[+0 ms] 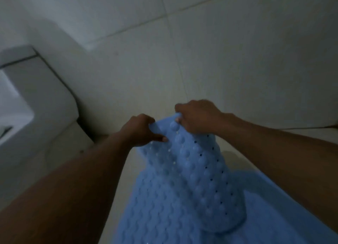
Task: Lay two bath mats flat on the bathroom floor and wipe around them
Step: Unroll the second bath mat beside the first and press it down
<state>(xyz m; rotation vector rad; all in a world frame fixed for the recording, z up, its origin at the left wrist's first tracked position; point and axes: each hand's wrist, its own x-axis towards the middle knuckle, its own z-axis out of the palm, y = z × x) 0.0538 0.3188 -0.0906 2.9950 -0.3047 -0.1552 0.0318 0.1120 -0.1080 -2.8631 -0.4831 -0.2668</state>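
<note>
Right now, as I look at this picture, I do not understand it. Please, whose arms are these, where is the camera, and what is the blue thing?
There is no machine. A person wears one camera on the head, so you look down along their own bare arms. The left hand and the right hand both grip the far edge of a blue bath mat, bumpy with small holes, lifting it off the pale tiled floor. Its near part seems to lie lower, not yet flat. On the left stands a white bathroom fixture.
</note>
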